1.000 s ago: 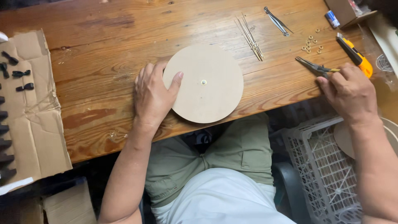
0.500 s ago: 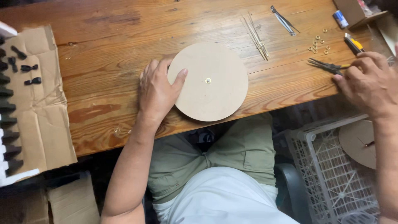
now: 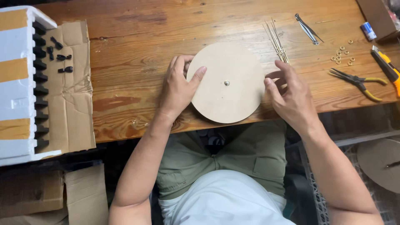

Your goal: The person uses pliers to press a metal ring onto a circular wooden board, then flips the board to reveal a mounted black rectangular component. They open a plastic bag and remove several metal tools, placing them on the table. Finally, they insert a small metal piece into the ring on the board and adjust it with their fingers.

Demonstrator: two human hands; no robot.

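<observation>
Worn wooden surface, front edge nearest. Round tan disc flat at that edge, small metal stud at centre. Left hand pressed on disc's left rim, fingers spread flat. Right hand touching right rim, fingers loosely curled, gripping nothing. Beyond: pliers, brass rings, thin rods, tweezers.
</observation>
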